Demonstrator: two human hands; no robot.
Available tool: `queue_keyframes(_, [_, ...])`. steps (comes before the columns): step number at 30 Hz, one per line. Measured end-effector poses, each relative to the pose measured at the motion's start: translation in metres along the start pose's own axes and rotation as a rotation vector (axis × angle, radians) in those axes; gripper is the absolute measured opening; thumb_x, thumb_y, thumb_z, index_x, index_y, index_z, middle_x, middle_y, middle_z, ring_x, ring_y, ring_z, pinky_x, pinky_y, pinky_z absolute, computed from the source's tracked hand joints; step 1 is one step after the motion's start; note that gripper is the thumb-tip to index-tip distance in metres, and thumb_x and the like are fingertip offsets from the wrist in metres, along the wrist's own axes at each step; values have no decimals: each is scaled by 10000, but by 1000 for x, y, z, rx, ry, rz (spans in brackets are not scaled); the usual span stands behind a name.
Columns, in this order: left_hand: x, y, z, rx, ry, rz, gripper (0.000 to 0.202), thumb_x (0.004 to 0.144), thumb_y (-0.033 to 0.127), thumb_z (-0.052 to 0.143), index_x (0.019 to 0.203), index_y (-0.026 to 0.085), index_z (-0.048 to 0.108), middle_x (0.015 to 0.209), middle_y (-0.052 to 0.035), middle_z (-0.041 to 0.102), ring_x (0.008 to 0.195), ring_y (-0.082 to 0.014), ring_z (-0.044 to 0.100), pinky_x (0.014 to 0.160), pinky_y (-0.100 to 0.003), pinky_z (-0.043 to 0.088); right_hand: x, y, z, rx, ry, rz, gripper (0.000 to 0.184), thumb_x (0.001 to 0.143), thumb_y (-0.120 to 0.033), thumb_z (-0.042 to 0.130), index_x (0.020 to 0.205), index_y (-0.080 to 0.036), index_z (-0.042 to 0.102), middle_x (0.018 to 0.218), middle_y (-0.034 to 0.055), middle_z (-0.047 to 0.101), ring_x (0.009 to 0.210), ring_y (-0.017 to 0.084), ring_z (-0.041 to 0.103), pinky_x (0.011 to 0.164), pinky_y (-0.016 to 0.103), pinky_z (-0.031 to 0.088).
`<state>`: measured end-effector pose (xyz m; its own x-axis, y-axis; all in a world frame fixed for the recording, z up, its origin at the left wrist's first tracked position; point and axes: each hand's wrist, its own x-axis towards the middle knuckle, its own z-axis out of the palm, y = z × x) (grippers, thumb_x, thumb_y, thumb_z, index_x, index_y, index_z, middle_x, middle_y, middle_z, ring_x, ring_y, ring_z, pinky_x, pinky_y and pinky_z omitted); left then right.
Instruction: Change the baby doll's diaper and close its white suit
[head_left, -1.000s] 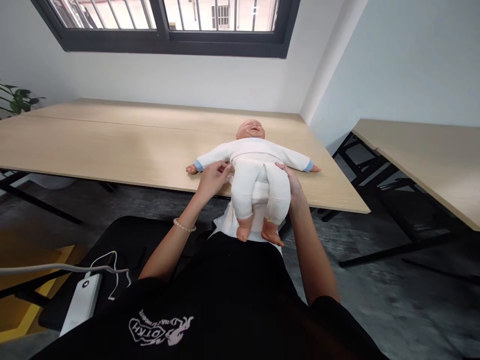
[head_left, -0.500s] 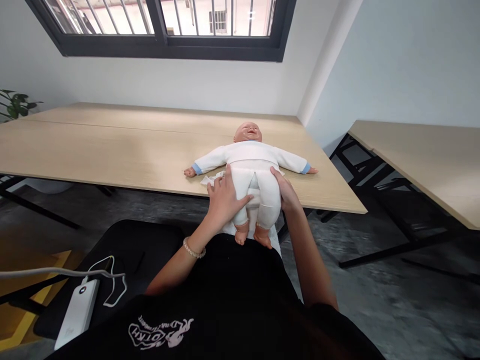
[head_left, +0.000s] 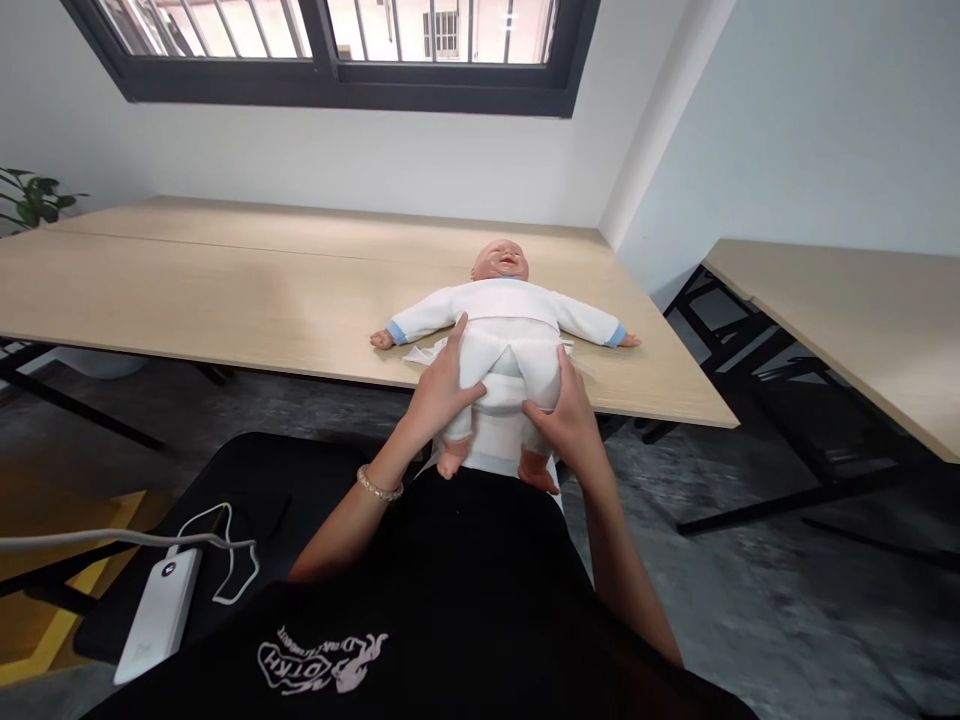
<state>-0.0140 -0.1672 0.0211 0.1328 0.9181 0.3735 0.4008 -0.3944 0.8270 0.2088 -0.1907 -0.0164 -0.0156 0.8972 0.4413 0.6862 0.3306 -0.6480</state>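
Note:
A baby doll in a white top with blue cuffs and white trousers lies face up at the table's front edge. Its arms are spread wide, and its legs reach over the edge towards my lap. My left hand grips the doll's leg on the left of the view, thumb on the inner thigh. Around the other leg my right hand is wrapped, thumb likewise inside. Between the parted legs shows white layered material, running down to my lap. White edges also stick out beside the hips; what they belong to is partly hidden.
The doll lies on a long light wood table below a barred window. On a black chair at left lies a white power bank with a cable. A second table stands to the right, across a gap.
The doll's legs have been spread apart, exposing more white material between them. My right hand has shifted from the outer hip to around the leg, its thumb now on the inner side.

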Motion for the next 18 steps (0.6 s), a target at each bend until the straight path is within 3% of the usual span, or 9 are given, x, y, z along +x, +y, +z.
queue_keyframes(4, [0, -5, -11, 106, -96, 40, 873, 781, 148, 729, 1598, 294, 457, 1397, -118, 578, 1352, -399, 532, 1152, -508, 427, 3, 2, -24, -191, -37, -104, 809, 947, -325, 537, 1687, -225, 225, 1587, 177, 451, 1463, 404, 435, 1213, 629, 371])
queue_keyframes(8, [-5, -7, -15, 200, -132, 23, 746, 879, 231, 686, 1585, 356, 483, 1326, -102, 541, 1292, -360, 562, 1121, -495, 456, -12, 0, -32, -487, -54, -301, 778, 995, -104, 388, 1702, -363, 193, 1739, 97, 250, 1584, 408, 271, 1243, 735, 225])
queue_keyframes(10, [-7, -8, -15, 203, -144, 50, 682, 920, 278, 681, 1572, 370, 503, 1364, -106, 511, 1338, -359, 538, 1146, -488, 441, -26, 2, -28, -580, -116, -449, 876, 968, -17, 363, 1702, -423, 110, 1761, 42, 186, 1625, 370, 175, 1253, 777, 116])
queue_keyframes(12, [-8, -11, -16, 201, -159, 77, 647, 947, 312, 673, 1570, 366, 510, 1390, -113, 490, 1395, -359, 500, 1180, -485, 415, -42, 6, -20, -638, -183, -581, 942, 934, 30, 384, 1704, -406, 62, 1756, 25, 196, 1641, 323, 125, 1271, 766, 69])
queue_keyframes(14, [-7, -14, -17, 214, -175, 84, 647, 961, 325, 665, 1583, 364, 492, 1397, -116, 480, 1423, -355, 480, 1200, -491, 400, -56, 11, -8, -686, -195, -689, 930, 913, 42, 424, 1706, -354, 143, 1745, 25, 232, 1648, 292, 84, 1295, 728, 43])
queue_keyframes(18, [-5, -19, -18, 243, -207, 82, 667, 977, 345, 656, 1608, 376, 445, 1418, -113, 472, 1410, -344, 499, 1196, -504, 414, -74, 23, 20, -717, -88, -808, 757, 937, -23, 513, 1630, -307, 403, 1704, 52, 351, 1646, 306, 104, 1300, 705, 15])
